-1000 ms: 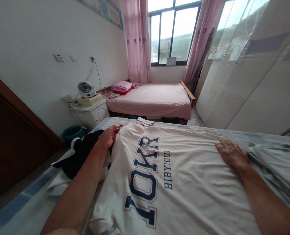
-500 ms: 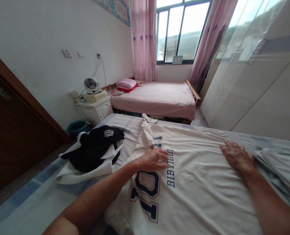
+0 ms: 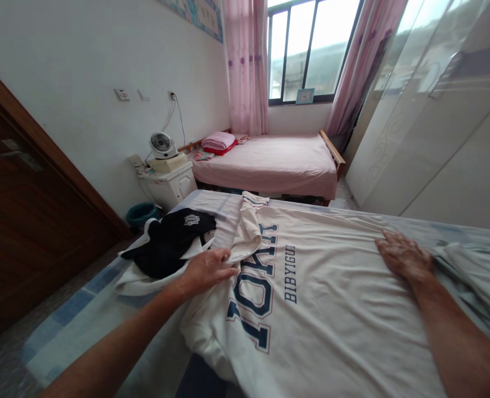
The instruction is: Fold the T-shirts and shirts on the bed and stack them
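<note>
A white T-shirt (image 3: 327, 271) with dark blue lettering lies spread across the near bed, its neck side to the left and faint wrinkles across its front. At its left edge, by the neckline, my left hand (image 3: 209, 271) has its fingers closed on the fabric. My right hand (image 3: 404, 257) rests flat on the shirt's right part, fingers stretched out. Beyond the left hand sits a black garment (image 3: 168, 243) with a pale emblem, bunched over white cloth (image 3: 135, 283).
The near bed (image 3: 62, 331) has a blue-and-white sheet. Folded pale clothing (image 3: 477, 282) lies at the right. Beyond stand a pink bed (image 3: 278, 157), a white bedside cabinet (image 3: 172, 182) with a fan (image 3: 162, 145), and a wardrobe (image 3: 443, 138). A bin (image 3: 141, 215) stands on the floor.
My left hand has moved left from the lettering to the shirt's neck edge, uncovering the large print. My right hand stays flat on the shirt. The view has shifted slightly.
</note>
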Available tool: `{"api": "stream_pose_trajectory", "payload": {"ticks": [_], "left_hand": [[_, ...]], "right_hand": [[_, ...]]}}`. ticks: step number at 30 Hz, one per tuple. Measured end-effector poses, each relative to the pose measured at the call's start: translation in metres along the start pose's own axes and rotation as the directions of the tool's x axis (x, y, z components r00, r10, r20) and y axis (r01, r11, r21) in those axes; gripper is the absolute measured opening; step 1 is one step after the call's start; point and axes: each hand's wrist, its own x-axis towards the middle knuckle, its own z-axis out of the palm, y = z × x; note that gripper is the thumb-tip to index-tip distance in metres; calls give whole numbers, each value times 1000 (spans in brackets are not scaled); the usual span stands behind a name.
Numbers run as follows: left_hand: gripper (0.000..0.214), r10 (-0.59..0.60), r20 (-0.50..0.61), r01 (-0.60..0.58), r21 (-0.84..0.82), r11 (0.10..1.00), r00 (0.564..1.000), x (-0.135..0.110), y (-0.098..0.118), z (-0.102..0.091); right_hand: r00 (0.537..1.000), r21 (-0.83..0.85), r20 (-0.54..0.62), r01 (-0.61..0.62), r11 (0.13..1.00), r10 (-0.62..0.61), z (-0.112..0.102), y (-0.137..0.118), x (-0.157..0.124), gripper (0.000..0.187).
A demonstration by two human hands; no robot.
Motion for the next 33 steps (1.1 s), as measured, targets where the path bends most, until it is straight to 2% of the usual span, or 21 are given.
{"api": "stream_pose_trajectory", "payload": {"ticks": [2,4,6,8,10,13,15,16,18,19,20,21,22,23,25,27,29,31,32,33], "left_hand": [[6,-30,-50,29,-20,999,998,-5,2,3],[8,-109,-74,97,-150,984,991,-7,6,-2],[13,-241,-64,199,-388,900,968,-10,6,-15],[18,-371,-45,278,-579,766,928,-14,0,-30],[24,-433,-2,326,-656,681,901,-18,-8,-42],[33,-453,39,357,-677,644,891,-21,-7,-47],[42,-389,-10,295,-632,717,921,-22,8,-39],[45,-303,-46,225,-569,791,952,-24,19,-31],[51,-23,-24,13,-357,934,999,-30,44,-11],[51,136,65,-117,-238,964,989,-35,54,1],[50,256,217,-229,-144,963,942,-39,63,14],[47,326,345,-320,-76,944,880,-43,69,26],[45,357,443,-389,-20,921,823,-47,72,37],[43,361,503,-434,31,900,785,-49,73,47],[39,354,526,-477,117,871,774,-50,70,60],[37,345,476,-458,144,877,809,-46,66,59],[38,307,320,-363,128,923,896,-43,60,44],[38,205,44,-210,144,967,978,-45,49,17],[35,151,-95,-133,179,975,984,-47,41,0],[33,91,-226,-35,240,970,970,-50,32,-17]], "right_hand": [[999,26,4,-42,999,41,-1,-1,-2,73],[998,51,11,-58,997,57,-4,-3,-4,73],[998,66,14,-57,996,57,-6,-4,-6,72],[998,74,14,-61,995,60,-7,-5,-7,72],[998,72,8,-61,996,61,-6,-5,-7,71],[998,65,1,-64,996,64,-5,-6,-6,72],[998,66,-2,-68,995,69,-6,-6,-6,72],[998,68,-1,-69,995,69,-6,-6,-7,72],[998,69,6,-66,995,66,-8,-7,-8,72],[998,69,12,-64,996,64,-9,-7,-8,72],[998,69,20,-62,996,61,-10,-8,-9,72],[998,69,30,-59,996,57,-11,-8,-10,72],[998,69,39,-60,996,58,-13,-8,-10,72],[997,67,46,-64,996,61,-14,-9,-11,72],[997,65,45,-71,995,68,-15,-10,-12,73],[997,68,32,-69,995,67,-16,-10,-12,74],[998,73,25,-66,995,65,-16,-11,-13,74],[998,73,25,-68,995,66,-15,-11,-13,73],[998,72,24,-68,995,66,-15,-11,-13,72],[998,71,23,-65,995,64,-14,-10,-12,72]]}}
